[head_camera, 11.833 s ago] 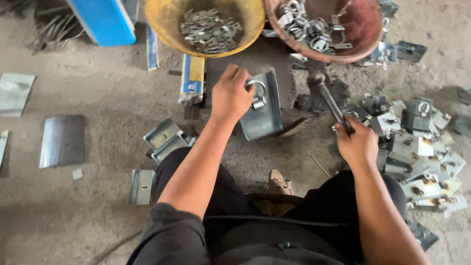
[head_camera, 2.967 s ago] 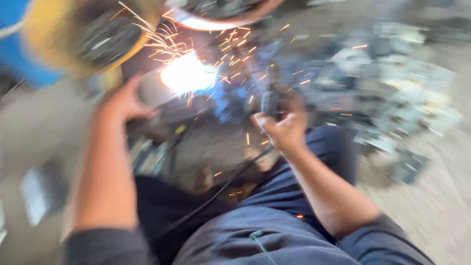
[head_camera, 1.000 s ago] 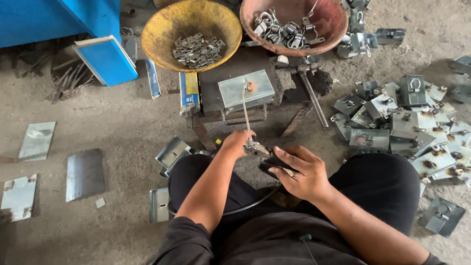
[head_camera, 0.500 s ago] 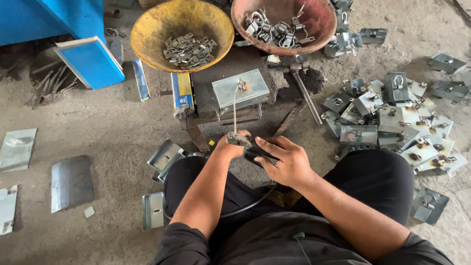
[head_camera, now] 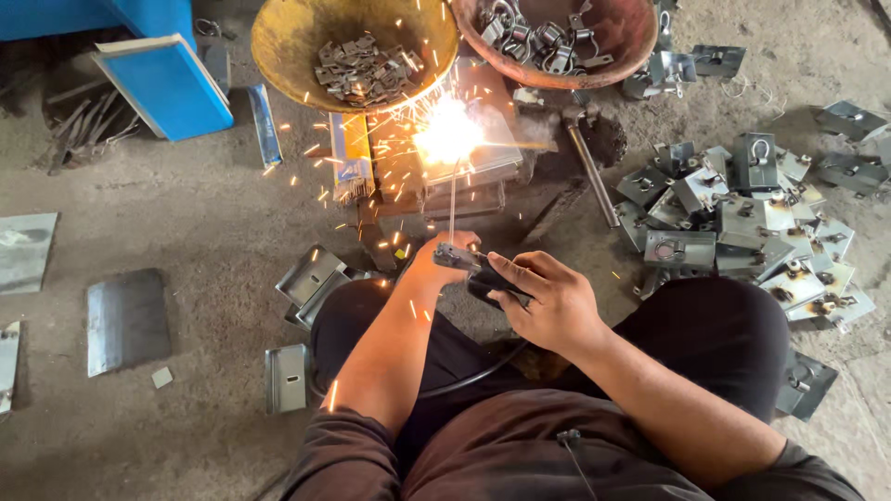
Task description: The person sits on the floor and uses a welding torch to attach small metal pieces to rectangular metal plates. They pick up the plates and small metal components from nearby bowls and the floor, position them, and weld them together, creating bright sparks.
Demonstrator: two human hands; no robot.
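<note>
My right hand point(head_camera: 548, 301) grips the black electrode holder point(head_camera: 487, 276), and my left hand point(head_camera: 436, 269) steadies its front end. A thin welding rod point(head_camera: 452, 209) runs from the holder up to a grey metal plate point(head_camera: 483, 148) on the work block. A bright arc point(head_camera: 447, 134) burns at the rod's tip and throws sparks over the block. A black cable point(head_camera: 464, 380) trails from the holder across my lap.
A yellow bowl point(head_camera: 288, 37) of small metal clips and a reddish bowl point(head_camera: 631, 46) of shackles stand behind the block. A hammer point(head_camera: 589, 167) lies to its right. Several finished brackets point(head_camera: 752, 223) are piled at right. Loose plates point(head_camera: 125, 320) lie at left.
The rod tip has come down onto the plate and an arc has struck, with sparks flying. Both hands stay on the holder.
</note>
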